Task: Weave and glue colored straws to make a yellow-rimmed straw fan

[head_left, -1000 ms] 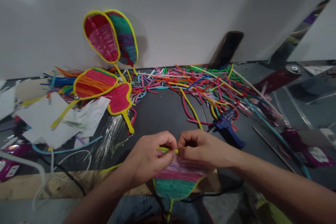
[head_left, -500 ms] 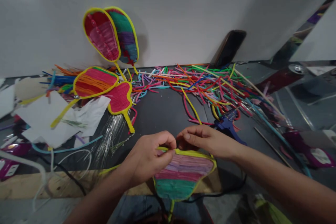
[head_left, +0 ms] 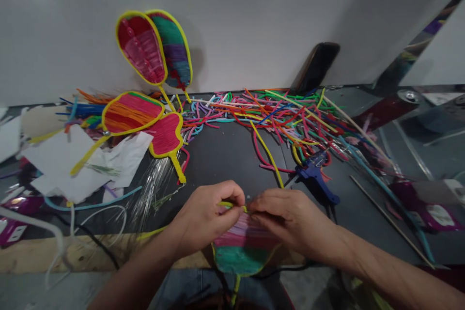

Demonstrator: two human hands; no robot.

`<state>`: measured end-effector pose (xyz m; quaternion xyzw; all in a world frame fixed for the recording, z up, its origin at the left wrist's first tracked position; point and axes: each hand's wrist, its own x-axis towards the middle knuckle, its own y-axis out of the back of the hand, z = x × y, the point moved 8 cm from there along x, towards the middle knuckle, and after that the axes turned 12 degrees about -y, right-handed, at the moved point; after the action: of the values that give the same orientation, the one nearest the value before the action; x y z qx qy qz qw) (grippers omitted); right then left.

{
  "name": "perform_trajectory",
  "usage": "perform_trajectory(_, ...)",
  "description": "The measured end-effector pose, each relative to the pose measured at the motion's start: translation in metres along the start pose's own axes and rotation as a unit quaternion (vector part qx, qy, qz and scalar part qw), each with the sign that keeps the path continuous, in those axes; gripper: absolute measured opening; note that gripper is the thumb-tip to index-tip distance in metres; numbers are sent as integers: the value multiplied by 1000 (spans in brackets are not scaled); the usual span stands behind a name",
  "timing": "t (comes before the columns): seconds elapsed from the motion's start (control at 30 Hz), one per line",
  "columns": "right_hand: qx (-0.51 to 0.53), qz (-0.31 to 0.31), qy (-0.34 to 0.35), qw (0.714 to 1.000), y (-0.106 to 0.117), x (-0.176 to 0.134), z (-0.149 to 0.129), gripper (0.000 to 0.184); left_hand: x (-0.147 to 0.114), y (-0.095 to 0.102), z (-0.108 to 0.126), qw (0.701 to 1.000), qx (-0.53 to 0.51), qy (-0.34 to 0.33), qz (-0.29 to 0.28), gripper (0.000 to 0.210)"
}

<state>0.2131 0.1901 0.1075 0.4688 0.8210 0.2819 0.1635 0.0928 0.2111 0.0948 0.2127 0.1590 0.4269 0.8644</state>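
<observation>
Low in the view lies a pipe-cleaner petal [head_left: 241, 256] with pink, lilac and teal bands, a yellow rim and a yellow stem pointing toward me. My left hand [head_left: 209, 210] pinches its yellow rim along the far edge. Close beside it, my right hand [head_left: 290, 213] has thumb and fingers pressed together on the same rim, covering the petal's right part. The fingertips of both hands nearly meet. A yellow pipe cleaner [head_left: 269, 155] lies just beyond the right hand, and a blue glue gun [head_left: 314, 177] rests to its right.
Finished petals [head_left: 141, 48] lean against the back wall, and others [head_left: 165, 135] lie at left over white paper [head_left: 65, 169]. Loose pipe cleaners [head_left: 247, 111] pile along the wall. A phone [head_left: 317, 68] leans upright at back right. A can [head_left: 392, 106] and a thin stick [head_left: 390, 220] lie right.
My right hand has come down and over the petal's far rim, uncovering more of the glue gun. My left hand keeps its pinch in nearly the same spot.
</observation>
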Motion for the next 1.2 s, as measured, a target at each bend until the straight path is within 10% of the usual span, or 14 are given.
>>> perform_trajectory(0.4,186,-64,-163,967,13,11,28,34,-3,2,-3,1000,8,9,-5,12)
perform_trajectory(1.2,38,-54,-183,981,-12,12,21,22,-22,21,-18,999,37,-10,6,22)
